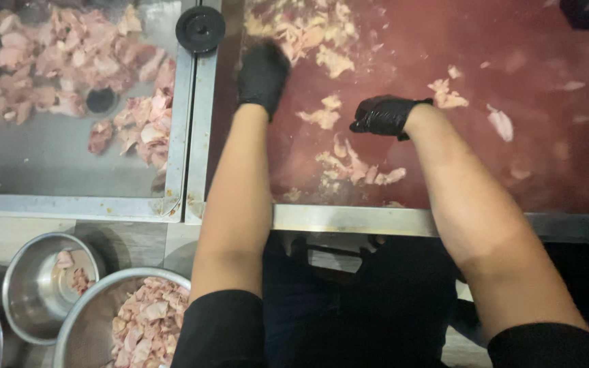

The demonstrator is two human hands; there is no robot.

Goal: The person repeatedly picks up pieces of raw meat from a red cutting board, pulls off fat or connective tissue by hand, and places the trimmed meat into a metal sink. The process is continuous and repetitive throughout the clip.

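Both my hands wear black gloves over a dark red cutting surface (499, 170). My left hand (262, 73) rests with fingers together at the edge of a heap of pale raw meat scraps (305, 27) near the top; whether it grips any is hidden. My right hand (384, 114) is curled into a loose fist just right of a small pale meat piece (323, 116). More cut pieces (356, 167) lie scattered below that hand.
A steel sink (69, 163) on the left holds many pink raw meat chunks around a drain, with a black round plug (200, 28) on its rim. Steel bowls (42, 286) of cut meat stand on the floor at lower left.
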